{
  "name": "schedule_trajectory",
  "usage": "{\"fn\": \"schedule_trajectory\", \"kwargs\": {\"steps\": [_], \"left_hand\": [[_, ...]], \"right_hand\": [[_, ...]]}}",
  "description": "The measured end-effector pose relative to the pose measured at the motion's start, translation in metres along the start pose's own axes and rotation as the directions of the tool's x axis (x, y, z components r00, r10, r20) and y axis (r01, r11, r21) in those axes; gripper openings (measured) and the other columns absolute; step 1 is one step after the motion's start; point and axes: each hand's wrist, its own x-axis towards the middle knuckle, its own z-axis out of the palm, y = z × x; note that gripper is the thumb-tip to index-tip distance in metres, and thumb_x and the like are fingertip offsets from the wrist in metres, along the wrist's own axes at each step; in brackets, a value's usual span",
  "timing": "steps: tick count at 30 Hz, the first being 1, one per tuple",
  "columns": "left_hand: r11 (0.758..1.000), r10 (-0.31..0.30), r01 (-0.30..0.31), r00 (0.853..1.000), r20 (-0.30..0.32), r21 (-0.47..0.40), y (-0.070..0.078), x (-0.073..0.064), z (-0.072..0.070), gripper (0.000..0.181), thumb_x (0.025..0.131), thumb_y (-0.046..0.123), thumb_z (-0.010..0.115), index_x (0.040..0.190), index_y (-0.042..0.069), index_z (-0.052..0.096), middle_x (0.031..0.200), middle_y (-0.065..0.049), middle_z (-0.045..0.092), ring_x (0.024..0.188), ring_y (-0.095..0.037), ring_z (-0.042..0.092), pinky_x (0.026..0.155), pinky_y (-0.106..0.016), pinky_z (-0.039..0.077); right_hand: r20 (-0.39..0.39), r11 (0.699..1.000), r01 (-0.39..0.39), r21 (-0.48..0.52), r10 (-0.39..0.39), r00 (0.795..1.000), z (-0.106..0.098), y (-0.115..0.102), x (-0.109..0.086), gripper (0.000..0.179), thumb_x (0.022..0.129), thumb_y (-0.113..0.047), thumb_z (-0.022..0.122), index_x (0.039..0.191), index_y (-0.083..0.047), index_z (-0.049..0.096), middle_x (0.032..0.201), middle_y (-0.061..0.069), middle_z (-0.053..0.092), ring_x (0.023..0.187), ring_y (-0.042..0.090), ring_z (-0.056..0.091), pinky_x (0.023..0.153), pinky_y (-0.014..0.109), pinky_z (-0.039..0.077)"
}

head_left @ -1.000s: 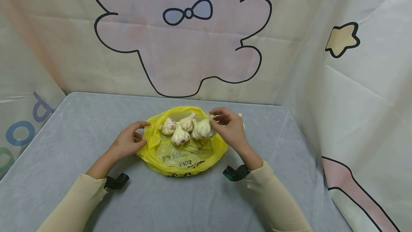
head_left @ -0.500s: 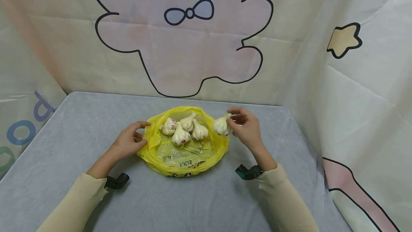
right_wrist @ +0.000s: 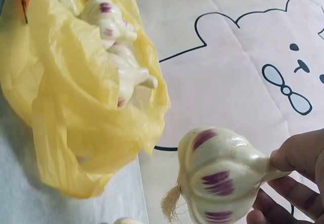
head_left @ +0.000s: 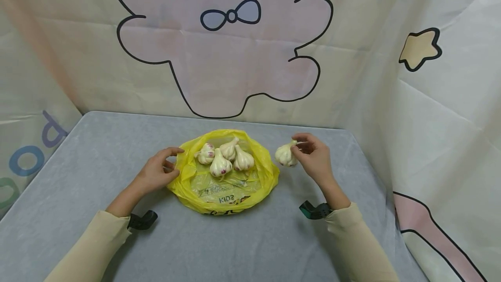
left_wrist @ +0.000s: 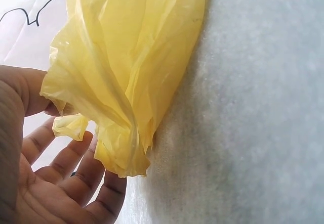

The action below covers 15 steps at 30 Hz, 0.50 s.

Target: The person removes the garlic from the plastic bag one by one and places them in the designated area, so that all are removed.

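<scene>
A yellow plastic bag [head_left: 225, 206] lies with its mouth spread wide, several garlic bulbs [head_left: 221, 166] grouped inside. At its left side my left hand [head_left: 154, 171] holds the rim with curled fingers; in the left wrist view the bag's crumpled edge [left_wrist: 121, 153] sits among the thumb and fingers. To the right of the bag, my right hand [head_left: 313, 156] pinches one garlic bulb [head_left: 285, 155] by its stem, off the table. The right wrist view shows this bulb [right_wrist: 217, 176] with purple streaks and root hairs, apart from the bag.
The grey tabletop [head_left: 219, 247] reaches around the bag. Behind it hangs a curtain [head_left: 235, 64] with a printed bear. A pale rounded thing [right_wrist: 129, 221] is barely visible at the bottom of the right wrist view.
My right hand has lifted the garlic bulb out over the bag's right rim and carried it rightward. The left hand and the bag have stayed in place.
</scene>
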Motion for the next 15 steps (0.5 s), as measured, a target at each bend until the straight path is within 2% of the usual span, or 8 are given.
{"fn": "schedule_trajectory", "kwargs": {"steps": [4, 11, 15], "left_hand": [[1.0, 0.006, -0.006, 1.0, 0.003, 0.0, 0.0, 0.0, -0.001, 0.053, 0.086, 0.004, 0.063, 0.137, 0.008, 0.047, 0.136, -0.024, 0.046, 0.092, -0.029, 0.063, 0.07, -0.036, 0.056], [1.0, 0.015, -0.015, 1.0, -0.01, 0.004, -0.002, 0.0, 0.0, 0.053, 0.085, 0.003, 0.062, 0.136, 0.008, 0.047, 0.134, -0.023, 0.048, 0.092, -0.03, 0.063, 0.071, -0.038, 0.056], [1.0, 0.019, -0.019, 1.0, -0.014, 0.005, -0.003, -0.001, 0.0, 0.053, 0.085, 0.003, 0.062, 0.136, 0.009, 0.048, 0.134, -0.023, 0.048, 0.091, -0.03, 0.063, 0.071, -0.039, 0.056]], "right_hand": [[-0.011, 0.999, -0.008, -0.04, 0.007, 1.0, -0.005, 0.009, 0.0, 0.021, 0.082, 0.007, 0.066, 0.103, 0.008, 0.067, 0.102, 0.024, 0.069, 0.082, 0.033, 0.067, 0.065, 0.014, 0.051], [-0.042, 0.995, -0.028, -0.098, 0.024, 0.999, -0.014, 0.057, 0.003, 0.02, 0.084, 0.0, 0.068, 0.104, -0.002, 0.07, 0.101, 0.017, 0.071, 0.083, 0.029, 0.069, 0.064, 0.011, 0.049], [-0.047, 0.989, -0.056, -0.139, 0.05, 0.998, -0.021, 0.071, 0.003, 0.02, 0.085, -0.005, 0.068, 0.105, -0.005, 0.07, 0.101, 0.013, 0.072, 0.08, 0.009, 0.067, 0.065, 0.01, 0.049]]}}
